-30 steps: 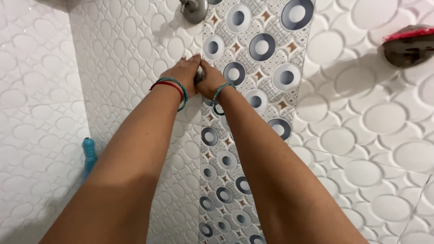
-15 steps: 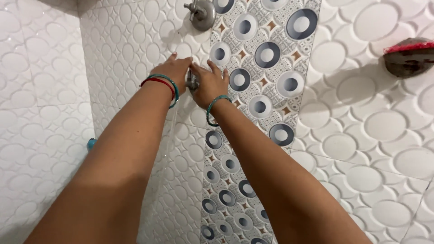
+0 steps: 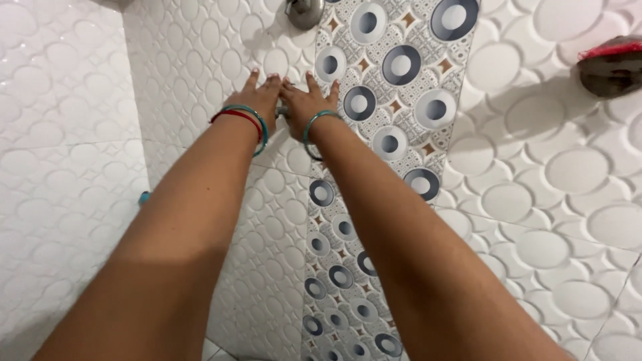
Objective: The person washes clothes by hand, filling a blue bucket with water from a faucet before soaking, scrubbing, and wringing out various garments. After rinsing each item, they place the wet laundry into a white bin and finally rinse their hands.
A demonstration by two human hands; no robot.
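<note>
head view: left hand (image 3: pixel 257 100) and right hand (image 3: pixel 309 105) flank a wall tap (image 3: pixel 283 111).

We see both arms reaching up to the wall, the left hand (image 3: pixel 257 100) and the right hand (image 3: pixel 307 103) side by side, touching, with a small tap handle (image 3: pixel 282 110) between them. Straight above the hands, at the top edge, sits a round wall fitting (image 3: pixel 304 12). The patterned tile strip (image 3: pixel 394 87) runs down just right of the hands. Far right, high up, a wall-mounted holder (image 3: pixel 612 65) juts out. Low on the left, beside the left forearm, a small object (image 3: pixel 144 197) peeks out.
</note>
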